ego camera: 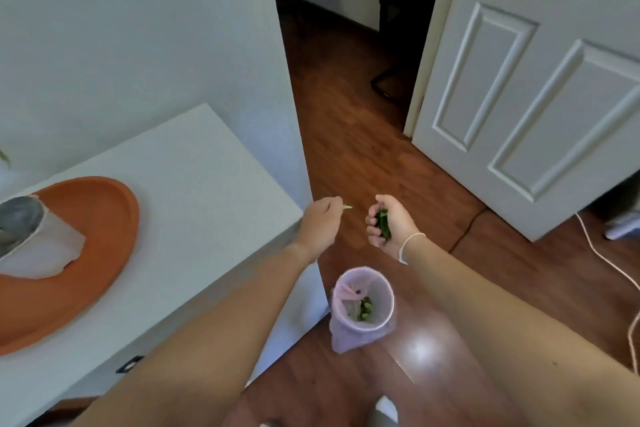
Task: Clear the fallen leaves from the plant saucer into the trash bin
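Observation:
An orange plant saucer [100,218] lies on the white table at the left, with a white pot [38,246] leaning in it. My left hand [320,224] is past the table's right corner, pinching a small pale leaf [347,207] at its fingertips. Just to its right, my right hand [391,224] is curled around a bunch of green leaves [383,225]. Below both hands, on the wooden floor, stands a small trash bin [381,291] lined with a pale purple bag, with some green leaves [365,310] inside.
The white table [194,191] stands against a white wall, its corner close to the bin. A white panelled door [540,97] stands open at the right. A pale cord [602,256] runs across the floor at the far right.

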